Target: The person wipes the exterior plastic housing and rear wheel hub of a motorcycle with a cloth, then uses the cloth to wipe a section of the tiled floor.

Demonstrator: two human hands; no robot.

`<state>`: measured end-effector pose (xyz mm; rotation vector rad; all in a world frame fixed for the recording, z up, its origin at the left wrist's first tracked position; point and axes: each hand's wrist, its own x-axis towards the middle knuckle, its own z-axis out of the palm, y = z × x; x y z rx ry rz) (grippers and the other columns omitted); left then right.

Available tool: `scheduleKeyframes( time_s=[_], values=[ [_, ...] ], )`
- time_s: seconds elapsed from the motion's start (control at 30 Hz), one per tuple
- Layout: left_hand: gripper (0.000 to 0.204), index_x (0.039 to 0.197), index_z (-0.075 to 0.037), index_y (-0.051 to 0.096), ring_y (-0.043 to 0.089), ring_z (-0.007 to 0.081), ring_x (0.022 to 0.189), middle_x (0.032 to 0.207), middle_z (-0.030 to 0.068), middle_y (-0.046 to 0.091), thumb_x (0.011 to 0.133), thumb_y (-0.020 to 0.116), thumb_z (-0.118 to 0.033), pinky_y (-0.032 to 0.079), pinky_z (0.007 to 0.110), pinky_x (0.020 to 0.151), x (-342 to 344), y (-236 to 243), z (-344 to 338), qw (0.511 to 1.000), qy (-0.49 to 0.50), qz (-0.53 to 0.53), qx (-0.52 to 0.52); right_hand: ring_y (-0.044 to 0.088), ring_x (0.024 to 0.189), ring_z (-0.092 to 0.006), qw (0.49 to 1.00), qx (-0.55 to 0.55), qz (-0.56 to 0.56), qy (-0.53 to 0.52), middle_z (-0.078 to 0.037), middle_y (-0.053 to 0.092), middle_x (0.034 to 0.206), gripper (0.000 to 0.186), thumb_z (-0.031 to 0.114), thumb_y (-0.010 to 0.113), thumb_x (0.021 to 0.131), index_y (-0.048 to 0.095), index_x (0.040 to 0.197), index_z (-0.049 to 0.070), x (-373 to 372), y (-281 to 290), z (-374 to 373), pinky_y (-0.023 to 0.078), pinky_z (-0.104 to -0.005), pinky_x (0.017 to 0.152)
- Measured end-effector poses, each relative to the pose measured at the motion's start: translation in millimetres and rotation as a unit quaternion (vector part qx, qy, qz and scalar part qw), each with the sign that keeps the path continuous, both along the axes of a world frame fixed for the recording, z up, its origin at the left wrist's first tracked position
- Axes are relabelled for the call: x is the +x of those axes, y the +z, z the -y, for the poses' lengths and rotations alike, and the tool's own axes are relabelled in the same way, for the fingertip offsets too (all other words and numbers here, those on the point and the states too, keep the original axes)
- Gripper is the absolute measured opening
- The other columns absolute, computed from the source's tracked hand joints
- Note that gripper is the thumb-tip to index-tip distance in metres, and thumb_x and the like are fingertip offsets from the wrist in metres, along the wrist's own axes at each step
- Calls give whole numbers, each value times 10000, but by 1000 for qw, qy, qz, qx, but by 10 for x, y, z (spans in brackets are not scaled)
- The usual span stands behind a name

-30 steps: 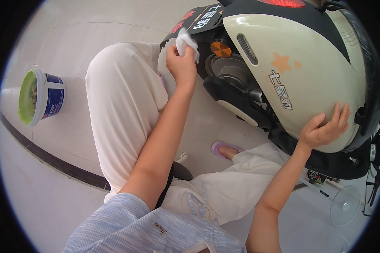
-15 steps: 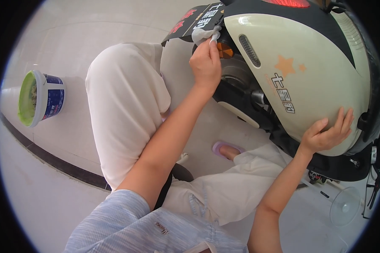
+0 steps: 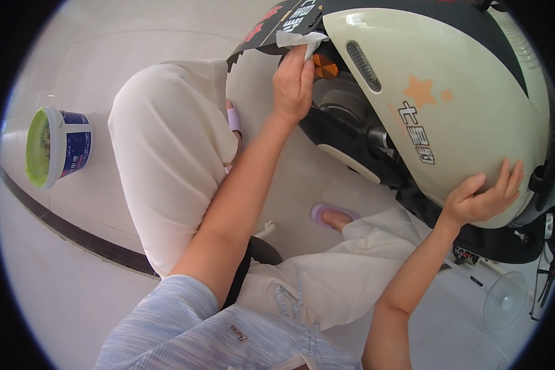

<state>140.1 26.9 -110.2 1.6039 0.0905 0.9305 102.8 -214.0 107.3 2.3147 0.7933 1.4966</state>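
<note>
My left hand (image 3: 293,86) is closed on a crumpled white cloth (image 3: 299,39), held against the black rear mudguard (image 3: 262,24) of a cream and black scooter, just beside a round orange reflector (image 3: 325,66). The fingertips are partly hidden by the cloth. Lower right, my right hand (image 3: 484,194) lies with fingers apart on the scooter's cream side panel (image 3: 444,142), which carries orange star decals. Below the reflector a dark wheel hub (image 3: 336,95) shows.
A white bucket (image 3: 74,148) with a green rim stands at left. I sit low on a dark seat (image 3: 262,250), knees bent, in lilac slippers (image 3: 322,217). A pale fan-like object (image 3: 505,302) is at lower right. A dark strip (image 3: 74,234) crosses the tiled floor.
My left hand has moved up and to the right with the cloth, toward the reflector. My right hand stays on the panel, appearing slightly farther right.
</note>
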Motion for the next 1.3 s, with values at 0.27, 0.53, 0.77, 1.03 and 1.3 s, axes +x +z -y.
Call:
scheduleKeyframes(
  time_s=[0.27,0.53,0.77,1.03,1.3],
  values=[
    [377,1245,40,462,562,410,890,1027,263,564,935,387,-162,451,412,769,113,-299,46,996,59,-5,64,463,1207,-317,1000,-19,-5,11,-166,495,1295,377,221,394,917,510,1213,17,6,46,29,273,-467,1031],
    [362,1197,82,446,393,470,1158,1240,324,433,948,379,-172,333,459,967,251,-790,-108,987,95,-67,108,459,1207,-319,999,-27,7,15,-172,486,1302,390,212,397,908,513,1205,-12,7,32,47,254,-467,1050],
    [255,1003,66,525,438,452,992,1041,274,498,845,521,-135,343,496,891,95,-597,114,979,68,-113,155,467,1201,-310,999,-28,-4,31,-164,491,1299,386,205,405,906,512,1211,-6,34,54,54,271,-465,1034],
    [375,1081,81,491,447,415,1049,1039,260,504,835,549,-196,292,515,976,136,-722,119,925,136,-258,242,480,1196,-299,999,-36,15,29,-148,507,1291,376,214,412,916,514,1211,5,44,45,73,290,-460,1017],
    [405,1050,88,509,441,401,1083,1054,260,504,747,573,-173,249,525,1027,129,-684,114,920,138,-283,233,493,1187,-296,999,-25,22,21,-143,519,1279,366,223,405,921,531,1193,12,38,33,48,301,-450,1014]
  ],
)
